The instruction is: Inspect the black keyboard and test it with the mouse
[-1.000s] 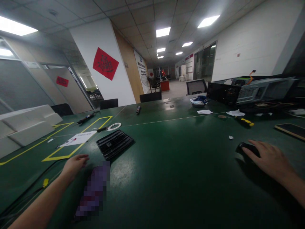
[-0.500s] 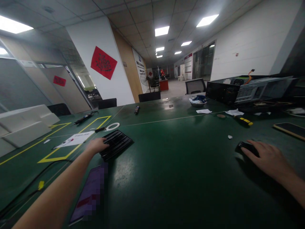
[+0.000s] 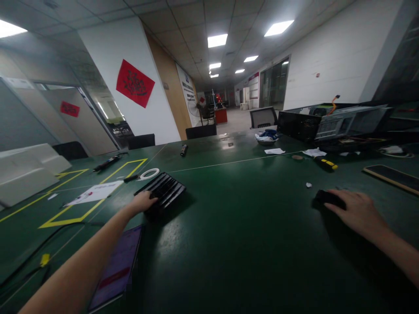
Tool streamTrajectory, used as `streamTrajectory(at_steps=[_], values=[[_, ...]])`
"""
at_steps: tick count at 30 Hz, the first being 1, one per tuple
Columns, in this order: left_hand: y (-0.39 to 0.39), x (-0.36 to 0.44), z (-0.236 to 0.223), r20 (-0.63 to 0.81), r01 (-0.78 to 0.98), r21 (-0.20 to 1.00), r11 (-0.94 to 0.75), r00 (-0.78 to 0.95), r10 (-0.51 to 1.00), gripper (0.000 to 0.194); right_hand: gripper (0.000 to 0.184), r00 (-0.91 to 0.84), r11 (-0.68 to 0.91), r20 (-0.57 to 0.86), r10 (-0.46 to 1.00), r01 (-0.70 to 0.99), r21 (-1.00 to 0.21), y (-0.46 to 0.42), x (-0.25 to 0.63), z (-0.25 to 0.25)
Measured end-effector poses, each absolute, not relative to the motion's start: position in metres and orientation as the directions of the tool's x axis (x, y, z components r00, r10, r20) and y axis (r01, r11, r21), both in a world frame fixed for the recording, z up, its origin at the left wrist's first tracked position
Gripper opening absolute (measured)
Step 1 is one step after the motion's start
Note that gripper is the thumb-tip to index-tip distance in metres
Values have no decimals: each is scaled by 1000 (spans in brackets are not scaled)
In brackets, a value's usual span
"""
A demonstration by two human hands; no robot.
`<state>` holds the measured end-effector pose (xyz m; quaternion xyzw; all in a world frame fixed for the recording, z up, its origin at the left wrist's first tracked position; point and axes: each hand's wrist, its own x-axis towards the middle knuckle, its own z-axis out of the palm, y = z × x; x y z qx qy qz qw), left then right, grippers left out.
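Gripping slatted panel (image 3: 170, 186) near-side in left hand (image 3: 143, 203), left of centre, apparently tilted by one-sided hold | clasping black piece (image 3: 330, 199) in right hand (image 3: 362, 213), lower right, presumably for steadiness | noted: lit screen (image 3: 119, 268), lower left; yellow tool (image 3: 325, 164), mid-right, likely parked clear

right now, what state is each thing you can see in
black slatted panel: tilted, gripped by the left hand
black object: gripped by the right hand
purple screen: lit, partly hidden by the forearm
white ring: lying flat
computer case: open, inner frame exposed
ceiling lights: on
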<state>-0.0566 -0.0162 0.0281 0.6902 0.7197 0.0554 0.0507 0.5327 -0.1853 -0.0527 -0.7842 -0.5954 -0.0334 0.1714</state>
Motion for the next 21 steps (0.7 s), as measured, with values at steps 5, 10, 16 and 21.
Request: streamTrajectory(at_steps=[5, 10, 16, 21], values=[[-74, 20, 33, 41, 677, 733, -68, 56, 998, 49, 45, 93, 80, 284, 954, 838, -540, -179, 448, -14], [-150, 98, 26, 8, 200, 978, -63, 263, 965, 47, 44, -195, 237, 155, 969, 530, -815, -187, 347, 11], [-182, 123, 5, 34, 61, 996, -67, 430, 902, 37, 41, -276, 284, 186, 943, 378, -881, -194, 330, -3], [-180, 124, -3, 1, 101, 994, -46, 406, 914, 38, 43, -349, 335, 187, 918, 430, -838, -192, 335, -9]])
